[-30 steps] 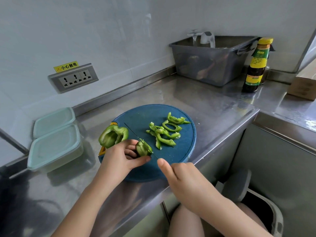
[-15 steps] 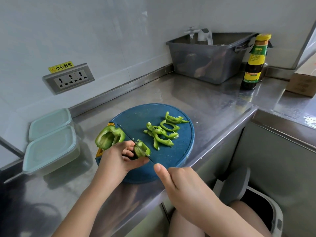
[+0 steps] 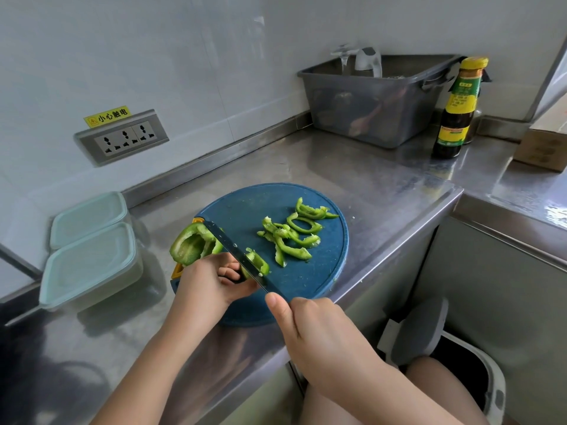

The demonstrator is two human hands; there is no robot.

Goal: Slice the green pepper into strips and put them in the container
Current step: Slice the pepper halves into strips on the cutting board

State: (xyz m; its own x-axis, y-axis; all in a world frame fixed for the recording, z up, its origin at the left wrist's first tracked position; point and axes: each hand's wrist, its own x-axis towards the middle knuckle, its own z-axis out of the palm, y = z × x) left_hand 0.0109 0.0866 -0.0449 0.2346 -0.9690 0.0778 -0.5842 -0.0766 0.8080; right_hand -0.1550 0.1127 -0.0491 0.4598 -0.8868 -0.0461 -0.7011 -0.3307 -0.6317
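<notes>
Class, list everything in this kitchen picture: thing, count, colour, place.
cutting board: 1, blue, front of counter
knife: 1, dark, across board
pepper piece: 1, green, under knife
pepper strips: several, green, board's right
pepper chunk: 1, green, board's left edge
container: 1, pale green, counter's left
container or lid: 1, pale green, behind it
tub: 1, grey, back corner
bottle: 1, dark, beside tub
socket panel: 1, grey, wall
box: 1, brown, far right
bin: 1, grey, floor right
left hand: holds pepper piece
right hand: grips knife

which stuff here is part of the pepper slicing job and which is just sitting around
Job: knife, pepper piece, pepper half, cut strips, cutting board, containers.
Lying about: grey tub, sauce bottle, cardboard box, wall sockets, bin.
</notes>
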